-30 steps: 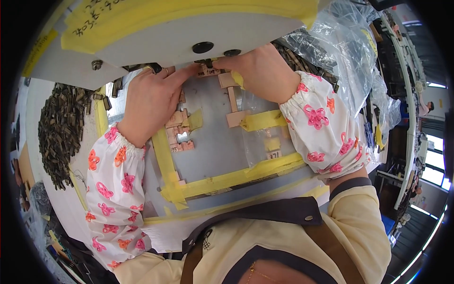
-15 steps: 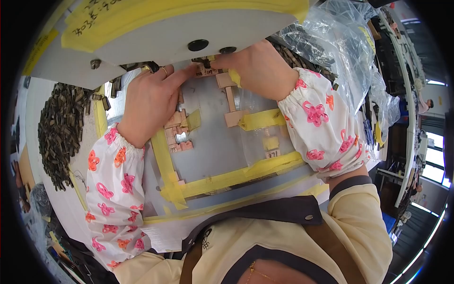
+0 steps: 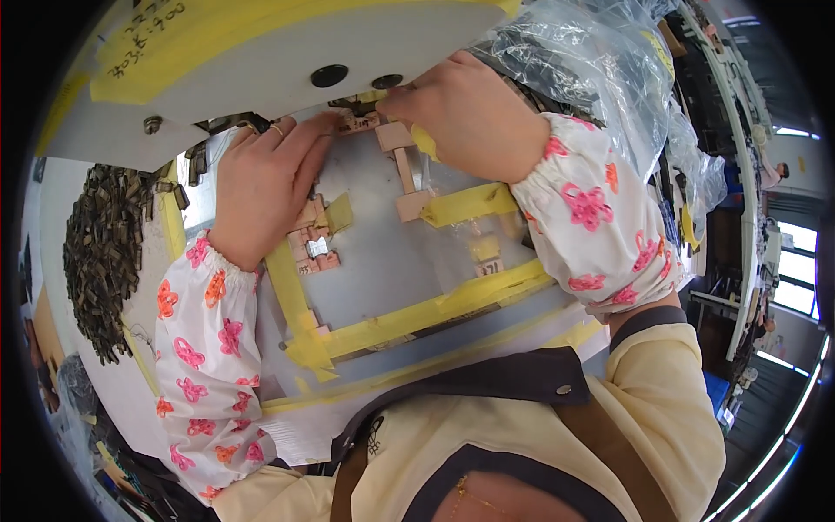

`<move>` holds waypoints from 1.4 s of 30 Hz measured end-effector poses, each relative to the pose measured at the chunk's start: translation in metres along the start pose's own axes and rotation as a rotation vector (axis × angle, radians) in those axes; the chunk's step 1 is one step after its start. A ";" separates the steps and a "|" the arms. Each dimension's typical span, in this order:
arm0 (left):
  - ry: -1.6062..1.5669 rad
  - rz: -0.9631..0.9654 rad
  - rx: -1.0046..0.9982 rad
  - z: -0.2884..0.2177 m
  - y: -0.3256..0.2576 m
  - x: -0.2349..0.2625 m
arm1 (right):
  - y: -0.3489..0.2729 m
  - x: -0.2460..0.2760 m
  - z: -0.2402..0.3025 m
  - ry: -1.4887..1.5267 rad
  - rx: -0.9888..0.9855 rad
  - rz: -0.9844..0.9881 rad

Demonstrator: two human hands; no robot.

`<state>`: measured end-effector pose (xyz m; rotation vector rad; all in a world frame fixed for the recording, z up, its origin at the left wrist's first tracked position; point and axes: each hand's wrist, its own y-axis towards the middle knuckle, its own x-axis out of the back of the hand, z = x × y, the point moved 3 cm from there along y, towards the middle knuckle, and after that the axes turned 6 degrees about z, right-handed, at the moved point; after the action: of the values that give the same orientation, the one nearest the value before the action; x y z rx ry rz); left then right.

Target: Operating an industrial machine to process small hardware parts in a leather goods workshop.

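Observation:
A pale grey plate (image 3: 370, 261), edged with yellow tape, lies under a white machine housing (image 3: 261, 83). Small pink blocks (image 3: 315, 239) are fixed on it, and a pink strip with handwritten marks (image 3: 358, 124) is below the housing's edge. My left hand (image 3: 265, 187) lies over the plate's far left part, fingers stretched out with the tips at that strip's left end. My right hand (image 3: 474, 117) is bent at the strip's right side, its fingers drawn together under the housing. Anything between those fingertips is hidden. Near its palm is a piece of yellow tape (image 3: 424, 143).
A heap of small dark brown pieces (image 3: 104, 261) covers the table at the left. Crumpled clear plastic (image 3: 591, 74) lies at the far right, beside more dark pieces. The machine housing overhangs both hands. Further right are shelving and people in the background.
The whole view has shifted, so that housing and plate appear further left and slightly higher. Both hands stay at the pink strip; little else differs.

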<state>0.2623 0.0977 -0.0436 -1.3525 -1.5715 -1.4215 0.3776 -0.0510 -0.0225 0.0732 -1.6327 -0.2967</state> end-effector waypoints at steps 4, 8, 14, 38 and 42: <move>0.118 -0.060 -0.017 0.015 -0.008 0.008 | -0.017 0.058 -0.002 0.044 -0.101 0.071; 0.317 0.034 0.151 0.048 -0.022 0.023 | -0.056 0.082 -0.008 0.119 -0.301 0.236; 0.366 0.044 0.231 0.043 -0.028 0.036 | -0.100 0.057 -0.002 0.306 -0.418 0.188; 0.030 -0.161 -0.004 0.015 0.001 -0.007 | -0.032 0.039 0.008 0.592 -0.249 -0.055; 0.120 -0.181 -0.064 0.002 0.004 -0.005 | -0.019 0.012 0.003 0.638 -0.159 -0.062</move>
<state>0.2676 0.0975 -0.0479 -1.1609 -1.6146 -1.6423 0.3708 -0.0711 -0.0157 0.0872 -0.9728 -0.4021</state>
